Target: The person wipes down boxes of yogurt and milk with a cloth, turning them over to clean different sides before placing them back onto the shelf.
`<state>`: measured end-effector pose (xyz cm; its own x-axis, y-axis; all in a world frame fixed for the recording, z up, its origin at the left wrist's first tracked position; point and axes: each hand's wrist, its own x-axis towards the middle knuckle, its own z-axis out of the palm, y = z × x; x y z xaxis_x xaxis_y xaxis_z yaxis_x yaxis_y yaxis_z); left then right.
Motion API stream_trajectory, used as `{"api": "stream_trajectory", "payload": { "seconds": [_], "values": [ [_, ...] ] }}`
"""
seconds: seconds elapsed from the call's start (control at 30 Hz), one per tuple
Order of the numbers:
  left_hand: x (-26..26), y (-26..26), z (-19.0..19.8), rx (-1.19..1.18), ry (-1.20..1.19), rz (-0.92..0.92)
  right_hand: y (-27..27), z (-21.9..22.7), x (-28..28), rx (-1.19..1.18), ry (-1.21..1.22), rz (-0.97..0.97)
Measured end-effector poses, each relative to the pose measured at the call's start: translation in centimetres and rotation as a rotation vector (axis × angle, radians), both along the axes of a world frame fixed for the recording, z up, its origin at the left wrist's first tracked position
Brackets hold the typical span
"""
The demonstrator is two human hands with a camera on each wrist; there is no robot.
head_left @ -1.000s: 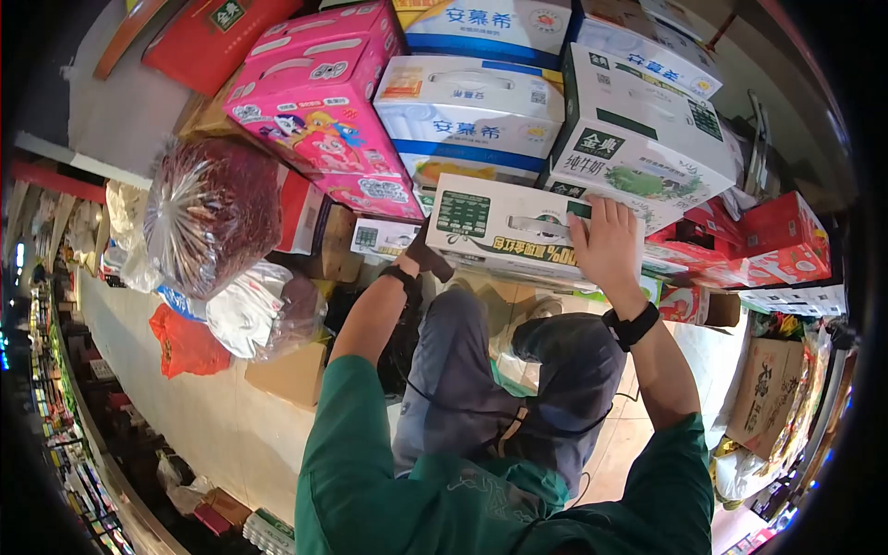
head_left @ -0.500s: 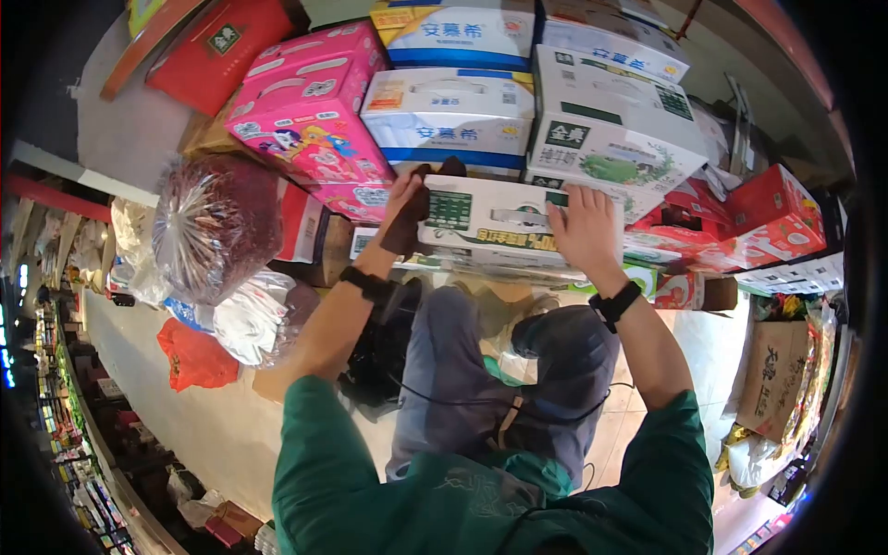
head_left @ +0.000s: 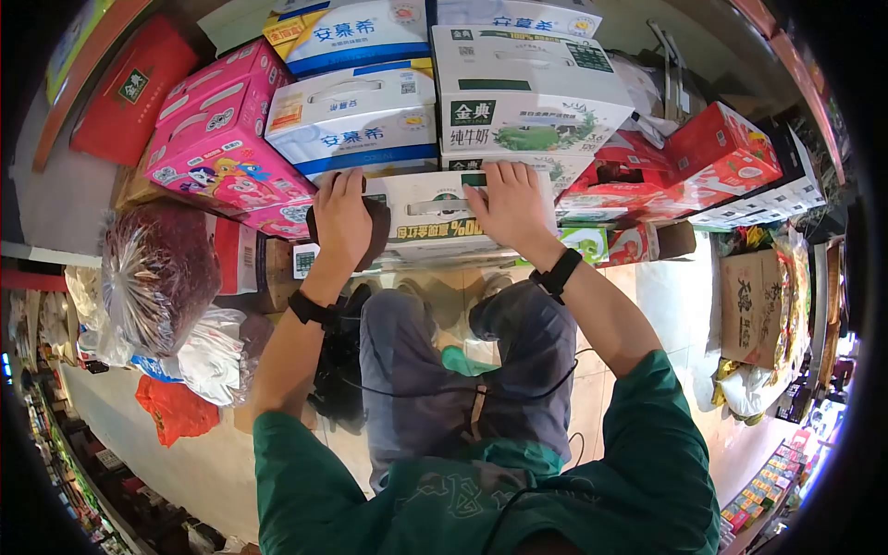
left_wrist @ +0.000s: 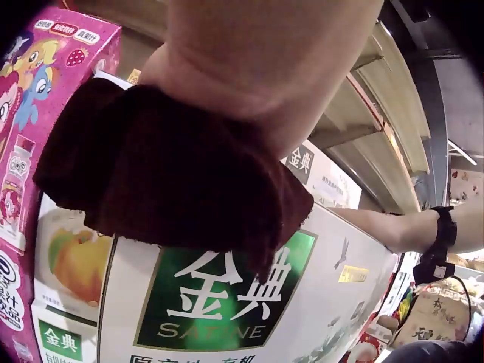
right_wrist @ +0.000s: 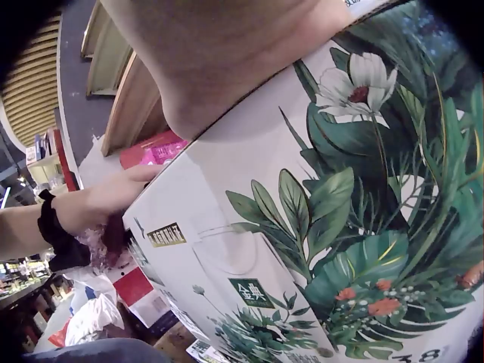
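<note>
My left hand (head_left: 342, 211) grips a dark brown cloth (head_left: 377, 231) at the left end of a white carton (head_left: 393, 190) with a carry handle. Flat on that carton's top, near its right end, rests my right hand (head_left: 513, 205), fingers extended. In the left wrist view the cloth (left_wrist: 174, 174) hangs over the carton's green-labelled side, hiding the left fingertips. The right wrist view shows the carton's plant-printed side (right_wrist: 333, 227) below the right hand (right_wrist: 234, 53), whose fingers are out of sight, and the left hand (right_wrist: 113, 198) beyond.
Behind stand milk cartons (head_left: 527, 97), blue-and-white cartons (head_left: 356, 116) and pink boxes (head_left: 217, 153). Red boxes (head_left: 721, 153) are at the right. Left are a bag of dark red goods (head_left: 157, 277) and an orange bag (head_left: 176, 407). The person's knees are below the carton.
The left hand, with the cloth, has moved from low at the carton's left end up onto its top edge. The right hand stays on top. The head view has swung, shifting the stacks leftward.
</note>
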<state>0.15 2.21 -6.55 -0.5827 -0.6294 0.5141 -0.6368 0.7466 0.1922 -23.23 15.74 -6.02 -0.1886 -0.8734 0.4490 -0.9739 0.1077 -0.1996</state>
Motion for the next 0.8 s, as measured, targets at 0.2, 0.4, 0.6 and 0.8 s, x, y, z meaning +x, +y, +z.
{"api": "stream_trajectory", "payload": {
  "seconds": [0.2,0.4,0.6,0.8],
  "values": [
    [-2.3,1.5,0.8,0.081,-0.068,0.030,-0.1,-0.3,0.0,-0.009,-0.008,-0.007],
    [-11.2,7.1,-0.8,0.079,0.089,-0.131,-0.2,-0.8,-0.7,0.019,-0.038,0.026],
    [-10.9,6.8,-0.1,0.050,0.112,-0.185,-0.3,-0.9,-0.9,-0.027,-0.080,0.033],
    [-3.9,0.0,0.5,0.164,-0.151,0.038,-0.3,-0.6,-0.7,-0.049,-0.094,0.030]
  ]
}}
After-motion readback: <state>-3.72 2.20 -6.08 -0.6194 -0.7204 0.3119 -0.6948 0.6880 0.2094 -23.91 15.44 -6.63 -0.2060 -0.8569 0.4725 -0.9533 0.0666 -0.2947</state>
